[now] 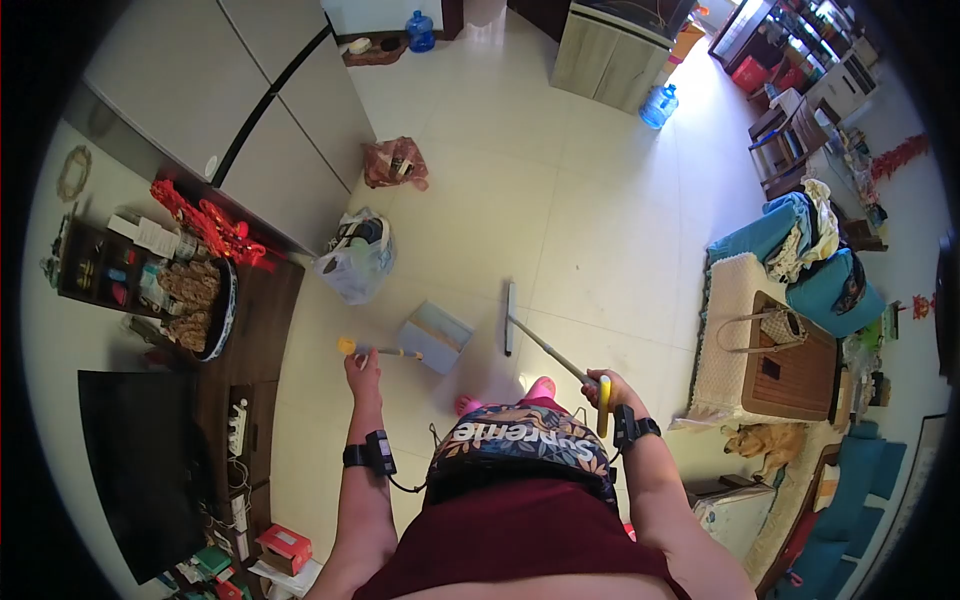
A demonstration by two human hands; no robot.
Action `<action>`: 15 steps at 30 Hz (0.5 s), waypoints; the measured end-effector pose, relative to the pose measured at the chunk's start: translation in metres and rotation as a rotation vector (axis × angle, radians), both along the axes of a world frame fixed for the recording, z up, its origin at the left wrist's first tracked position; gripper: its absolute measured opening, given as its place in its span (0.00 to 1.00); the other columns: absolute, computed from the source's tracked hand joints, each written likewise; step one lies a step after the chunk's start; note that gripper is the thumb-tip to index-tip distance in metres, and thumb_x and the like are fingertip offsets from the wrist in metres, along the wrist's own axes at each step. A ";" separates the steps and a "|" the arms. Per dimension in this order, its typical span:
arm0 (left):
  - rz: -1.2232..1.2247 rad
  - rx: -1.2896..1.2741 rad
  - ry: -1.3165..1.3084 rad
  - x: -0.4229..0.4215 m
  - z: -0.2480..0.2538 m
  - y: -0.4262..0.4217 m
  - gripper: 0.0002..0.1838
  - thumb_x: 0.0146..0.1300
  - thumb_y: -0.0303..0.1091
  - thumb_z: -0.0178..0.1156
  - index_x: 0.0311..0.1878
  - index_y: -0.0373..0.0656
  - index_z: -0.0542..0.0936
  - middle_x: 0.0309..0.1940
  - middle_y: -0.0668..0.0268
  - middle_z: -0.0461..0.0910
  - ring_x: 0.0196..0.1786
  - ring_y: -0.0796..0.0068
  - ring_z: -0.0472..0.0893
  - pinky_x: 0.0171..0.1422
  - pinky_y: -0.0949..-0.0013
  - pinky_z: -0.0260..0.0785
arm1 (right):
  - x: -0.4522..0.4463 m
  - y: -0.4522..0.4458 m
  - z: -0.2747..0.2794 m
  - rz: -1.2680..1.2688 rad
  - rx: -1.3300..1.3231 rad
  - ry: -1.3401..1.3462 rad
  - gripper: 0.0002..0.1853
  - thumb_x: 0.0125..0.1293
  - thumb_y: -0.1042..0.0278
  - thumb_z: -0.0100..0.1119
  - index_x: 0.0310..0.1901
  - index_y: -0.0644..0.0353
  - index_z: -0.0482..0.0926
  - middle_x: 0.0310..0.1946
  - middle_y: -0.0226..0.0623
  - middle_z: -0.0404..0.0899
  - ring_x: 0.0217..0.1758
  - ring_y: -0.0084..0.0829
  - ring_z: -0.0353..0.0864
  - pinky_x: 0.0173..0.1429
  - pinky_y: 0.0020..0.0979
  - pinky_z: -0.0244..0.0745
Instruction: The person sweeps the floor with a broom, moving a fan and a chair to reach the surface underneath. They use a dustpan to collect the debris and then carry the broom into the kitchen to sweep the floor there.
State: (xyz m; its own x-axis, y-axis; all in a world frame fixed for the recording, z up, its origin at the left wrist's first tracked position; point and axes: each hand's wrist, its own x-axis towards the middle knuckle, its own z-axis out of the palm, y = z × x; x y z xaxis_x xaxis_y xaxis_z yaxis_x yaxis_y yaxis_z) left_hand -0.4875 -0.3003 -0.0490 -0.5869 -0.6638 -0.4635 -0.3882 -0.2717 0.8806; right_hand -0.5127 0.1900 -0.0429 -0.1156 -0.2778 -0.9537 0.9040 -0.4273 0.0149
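Observation:
My left hand is closed around the handle of a long-handled dustpan, near the handle's yellow end. The grey-blue pan is on or just above the tiles in front of my feet. In my right hand is a floor broom with a grey pole and a yellow grip. Its narrow, dark-edged head points away from me on the floor, to the right of the dustpan and apart from it. Bristles or a rubber blade on the head cannot be made out.
A white plastic bag and a reddish bag lie beside the fridge. Blue water jugs stand farther off. A wooden TV cabinet lines the left side. On the right are a covered bench and a dog.

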 end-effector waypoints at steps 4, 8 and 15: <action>-0.002 -0.036 0.038 -0.020 0.003 0.006 0.24 0.57 0.38 0.61 0.54 0.47 0.64 0.44 0.69 0.68 0.40 0.82 0.68 0.35 0.75 0.63 | -0.001 0.021 0.000 0.024 0.011 -0.054 0.14 0.64 0.58 0.47 0.34 0.60 0.61 0.17 0.34 0.69 0.10 0.21 0.66 0.13 0.18 0.66; -0.008 0.029 0.018 -0.036 -0.021 -0.004 0.15 0.60 0.38 0.58 0.47 0.51 0.66 0.41 0.72 0.69 0.36 0.83 0.68 0.32 0.75 0.63 | 0.001 0.046 0.003 0.055 -0.012 0.009 0.14 0.63 0.57 0.48 0.34 0.60 0.61 0.17 0.33 0.69 0.10 0.19 0.65 0.12 0.18 0.65; 0.089 0.025 0.072 -0.043 -0.026 -0.017 0.10 0.62 0.38 0.56 0.42 0.51 0.67 0.33 0.74 0.67 0.29 0.84 0.66 0.27 0.78 0.61 | 0.000 0.048 0.014 0.004 0.084 0.050 0.13 0.63 0.58 0.49 0.33 0.58 0.61 0.16 0.33 0.68 0.10 0.19 0.65 0.12 0.17 0.64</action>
